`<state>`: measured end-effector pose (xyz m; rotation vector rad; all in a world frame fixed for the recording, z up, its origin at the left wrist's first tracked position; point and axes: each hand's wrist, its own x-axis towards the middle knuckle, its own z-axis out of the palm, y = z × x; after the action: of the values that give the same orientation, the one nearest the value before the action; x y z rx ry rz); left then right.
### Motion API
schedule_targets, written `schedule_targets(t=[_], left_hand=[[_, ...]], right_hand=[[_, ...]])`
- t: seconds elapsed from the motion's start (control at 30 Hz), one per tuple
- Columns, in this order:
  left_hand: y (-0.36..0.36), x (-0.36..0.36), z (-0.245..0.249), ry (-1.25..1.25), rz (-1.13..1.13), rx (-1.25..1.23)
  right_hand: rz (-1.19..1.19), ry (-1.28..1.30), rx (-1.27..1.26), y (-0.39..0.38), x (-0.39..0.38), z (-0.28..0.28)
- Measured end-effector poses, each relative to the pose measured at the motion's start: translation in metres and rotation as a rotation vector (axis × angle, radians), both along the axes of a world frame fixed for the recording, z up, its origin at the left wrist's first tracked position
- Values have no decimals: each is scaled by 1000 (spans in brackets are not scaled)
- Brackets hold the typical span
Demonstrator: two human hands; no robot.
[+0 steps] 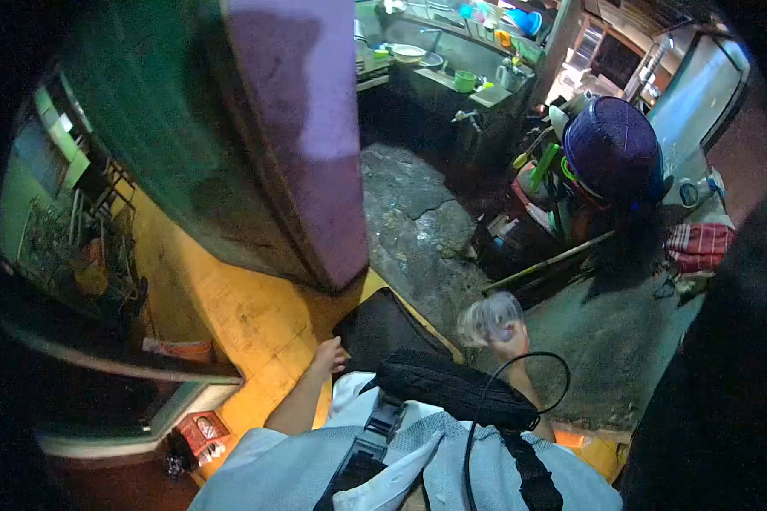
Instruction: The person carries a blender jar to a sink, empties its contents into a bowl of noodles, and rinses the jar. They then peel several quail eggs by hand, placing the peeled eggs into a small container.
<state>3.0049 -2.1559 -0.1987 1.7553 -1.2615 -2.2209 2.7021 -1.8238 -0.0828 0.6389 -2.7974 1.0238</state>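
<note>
Out in front of my body, my right hand (510, 341) grips a clear, see-through container (491, 318). Motion blurs its outline, and its mouth points away to the left. My left hand (331, 356) hangs at my left side with its fingers loosely bent and a little apart, with no object showing in it. It overlaps the edge of a dark mat (388, 328) on the floor in this view. A black bag (452, 387) is strapped across my front, and a black cable (483, 383) loops past my right forearm.
A purple wall (302, 128) ends in a corner ahead. Yellow tiles (243, 298) lie left, rough wet concrete (422, 204) ahead. A sink counter (452, 85) with dishes stands at the back. A purple basin (612, 145) tops clutter at right, near a red checked cloth (700, 247).
</note>
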Motion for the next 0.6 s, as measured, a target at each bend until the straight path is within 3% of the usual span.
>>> schedule_targets(t=[0.03, 0.07, 0.13, 0.2, 0.3, 0.37, 0.43, 0.47, 0.6], left_hand=[[-23, 9, -38, 122, -92, 118], [-34, 0, -66, -151, -85, -37], [-47, 0, -71, -271, -83, -39], [-88, 11, -199, 82, -176, 272], [-143, -26, -145, -278, -439, -10], [-188, -69, -117, -372, -602, -134], [-226, -129, -85, -369, -716, -228], [-260, -150, -119, -223, -831, -260], [-299, -254, -52, -136, -870, -280]], right_hand=[[-2, 22, 10, -15, -17, 13], [-14, 28, 11, -30, -31, 21], [-18, 70, -160, -62, -60, 36], [-45, 85, -175, -83, -85, 39], [-115, 36, -186, -114, -110, 23], [-320, -134, -215, -134, -124, 24], [-362, -51, -238, -141, -152, -13], [-384, -134, -295, -142, -168, -31], [-408, -295, -517, -197, -214, -18]])
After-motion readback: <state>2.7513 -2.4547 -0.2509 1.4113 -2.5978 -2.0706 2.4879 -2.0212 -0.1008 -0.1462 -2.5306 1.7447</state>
